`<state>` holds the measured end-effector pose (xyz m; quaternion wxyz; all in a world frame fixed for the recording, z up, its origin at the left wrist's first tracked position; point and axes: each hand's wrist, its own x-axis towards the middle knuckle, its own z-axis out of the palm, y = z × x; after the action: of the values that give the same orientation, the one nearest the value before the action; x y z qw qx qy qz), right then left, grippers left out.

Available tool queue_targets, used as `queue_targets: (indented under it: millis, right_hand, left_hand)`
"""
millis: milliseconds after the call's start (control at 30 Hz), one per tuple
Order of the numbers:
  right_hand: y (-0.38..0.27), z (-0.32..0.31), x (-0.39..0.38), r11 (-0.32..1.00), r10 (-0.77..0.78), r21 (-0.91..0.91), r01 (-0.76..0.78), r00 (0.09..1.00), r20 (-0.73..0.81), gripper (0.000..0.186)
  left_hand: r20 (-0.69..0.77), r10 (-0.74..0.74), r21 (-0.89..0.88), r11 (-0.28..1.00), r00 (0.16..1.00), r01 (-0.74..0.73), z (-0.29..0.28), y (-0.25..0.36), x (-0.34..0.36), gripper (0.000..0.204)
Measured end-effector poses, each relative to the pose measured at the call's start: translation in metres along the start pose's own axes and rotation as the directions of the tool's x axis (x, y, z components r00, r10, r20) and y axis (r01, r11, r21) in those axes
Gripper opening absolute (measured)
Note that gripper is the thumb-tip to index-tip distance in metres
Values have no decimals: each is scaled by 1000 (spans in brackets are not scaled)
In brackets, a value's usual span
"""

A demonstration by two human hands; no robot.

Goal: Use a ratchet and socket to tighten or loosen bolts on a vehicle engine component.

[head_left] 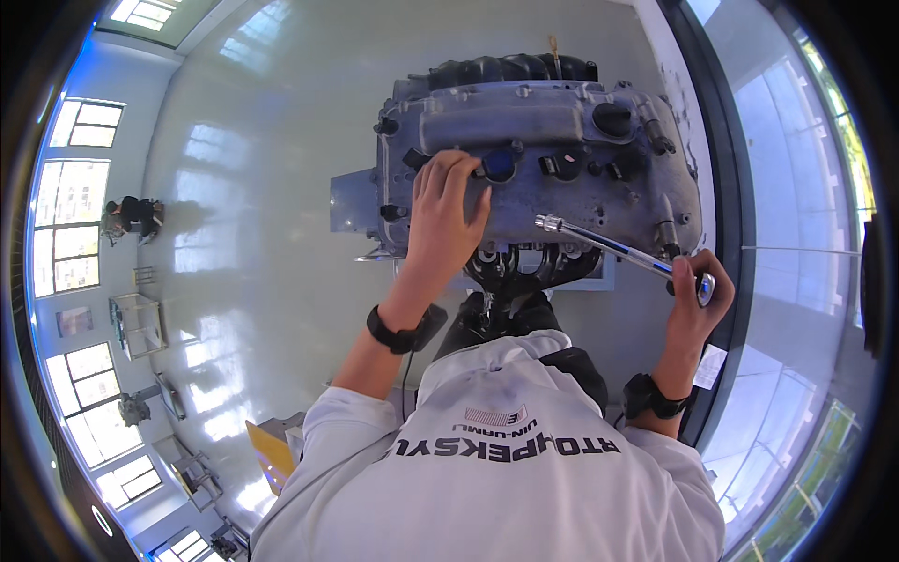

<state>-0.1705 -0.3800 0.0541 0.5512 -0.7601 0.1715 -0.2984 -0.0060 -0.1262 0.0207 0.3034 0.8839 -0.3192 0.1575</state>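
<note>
A grey car engine (534, 122) stands in front of me, its valve cover facing up with black coil packs along the middle. My left hand (445, 211) rests flat on the cover's near left side, fingertips by a blue-capped opening (499, 165). My right hand (693, 295) grips the handle end of a long chrome ratchet wrench (613, 245). The wrench head (546, 223) sits at the cover's front edge, near the middle.
The engine sits on a stand over a glossy white floor (272, 215). A dark window frame (726, 187) runs along the right. Far left, a seated person (131, 217), a glass box on a stand (139, 323) and other equipment. Yellow object (272, 450) at lower left.
</note>
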Motion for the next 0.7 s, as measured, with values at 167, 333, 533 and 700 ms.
queue_targets:
  millis: [167,333,533,700]
  right_hand:
    - [-24,43,-8,992,104,-46,-121,957,-272,33]
    - [-68,99,5,932,-17,-339,-124,923,-383,37]
    - [-95,135,32,778,-162,-627,-36,953,-257,42]
    - [-106,150,47,731,-140,-682,-13,976,-169,43]
  left_hand:
    - [0,141,-59,988,990,-140,10,-26,20,39]
    - [11,175,-175,970,984,-171,17,-45,21,34]
    - [-41,153,-228,961,987,-158,30,-54,17,31]
    - [-29,142,-224,964,989,-145,31,-57,16,30]
